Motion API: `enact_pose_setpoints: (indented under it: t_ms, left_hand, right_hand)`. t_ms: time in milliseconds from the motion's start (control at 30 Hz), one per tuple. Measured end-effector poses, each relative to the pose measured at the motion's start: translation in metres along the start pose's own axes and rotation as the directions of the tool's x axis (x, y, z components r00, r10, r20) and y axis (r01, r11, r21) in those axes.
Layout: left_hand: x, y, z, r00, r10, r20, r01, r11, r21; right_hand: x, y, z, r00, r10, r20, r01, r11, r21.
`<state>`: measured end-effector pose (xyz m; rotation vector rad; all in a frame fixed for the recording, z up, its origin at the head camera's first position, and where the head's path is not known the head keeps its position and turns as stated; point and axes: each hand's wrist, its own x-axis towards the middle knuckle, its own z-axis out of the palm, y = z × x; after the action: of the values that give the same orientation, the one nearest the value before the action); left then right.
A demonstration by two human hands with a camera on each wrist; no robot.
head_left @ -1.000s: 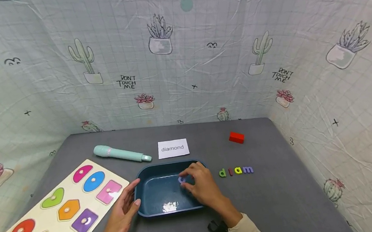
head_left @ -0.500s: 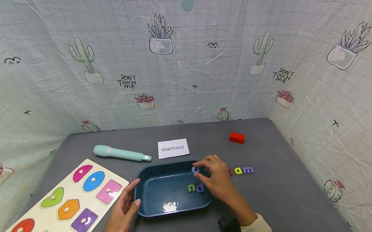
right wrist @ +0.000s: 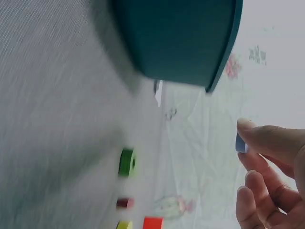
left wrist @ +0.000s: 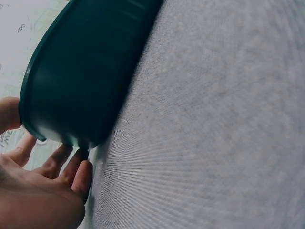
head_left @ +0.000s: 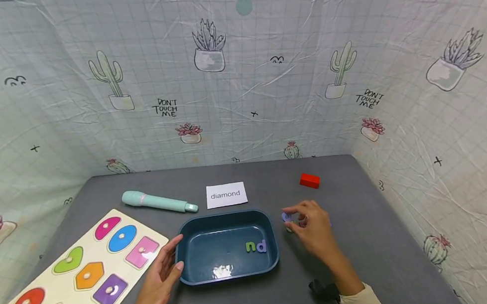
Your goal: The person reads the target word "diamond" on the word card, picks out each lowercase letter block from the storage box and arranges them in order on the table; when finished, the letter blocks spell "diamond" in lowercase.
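My right hand (head_left: 315, 229) pinches a small purple-blue letter o (head_left: 286, 216) between thumb and fingers, right of the dark blue tray (head_left: 223, 215). In the right wrist view the pinched letter (right wrist: 241, 143) shows edge-on. Beneath that hand stands a row of letters, mostly hidden in the head view; a green letter (right wrist: 127, 162), a red one (right wrist: 125, 203) and a yellow one (right wrist: 125, 224) show from the right wrist. My left hand (head_left: 156, 282) rests its fingertips against the tray's left end. A green n (head_left: 250, 247) and a purple-blue d (head_left: 261, 246) lie inside the tray.
Behind the tray lies a white card (head_left: 226, 195) reading "diamond". A mint-green microphone-shaped thing (head_left: 159, 201) is at the back left, and a red block (head_left: 309, 180) at the back right. A wooden shape puzzle board (head_left: 114, 247) lies on the left.
My right hand has lifted the letter o from the tray and carried it right, past the rim to above the letter row. The left hand stays at the tray.
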<state>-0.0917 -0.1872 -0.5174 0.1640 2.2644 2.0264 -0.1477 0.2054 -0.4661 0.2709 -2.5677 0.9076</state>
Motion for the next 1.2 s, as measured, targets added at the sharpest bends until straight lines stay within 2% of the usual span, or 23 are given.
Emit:
enact_pose_setpoints:
  t_ms: [267, 367, 533, 767, 1000, 1200]
  left_hand:
    - [0.0, -0.001, -0.001, 1.0, 0.017, 0.001, -0.017, 1.0, 0.006]
    - [-0.001, -0.001, -0.001, 1.0, 0.027, -0.002, -0.027, 1.0, 0.007]
    - [-0.001, -0.002, -0.001, 1.0, 0.026, -0.003, -0.026, 1.0, 0.004]
    - [0.0, -0.005, -0.002, 1.0, 0.009, 0.003, -0.009, 1.0, 0.01]
    - [0.0, -0.002, -0.001, 1.0, 0.029, 0.003, -0.029, 1.0, 0.011]
    - [-0.001, -0.003, 0.0, 0.999, 0.051, 0.006, -0.051, 0.999, 0.0]
  right_hand:
    - [-0.005, 0.03, -0.013, 0.997, -0.031, -0.065, 0.028, 0.999, -0.041]
    - [-0.007, 0.041, -0.018, 0.998, 0.003, -0.057, -0.006, 0.999, -0.049]
    - [-0.008, 0.06, -0.031, 0.997, 0.078, 0.004, -0.078, 0.994, -0.074]
    - [-0.006, 0.09, -0.054, 0.986, 0.139, 0.087, -0.127, 0.983, -0.131]
    - [-0.002, 0.114, -0.069, 0.959, 0.234, 0.163, -0.202, 0.961, -0.189]
    - [0.002, 0.122, -0.071, 0.926, 0.295, 0.237, -0.241, 0.943, -0.23]
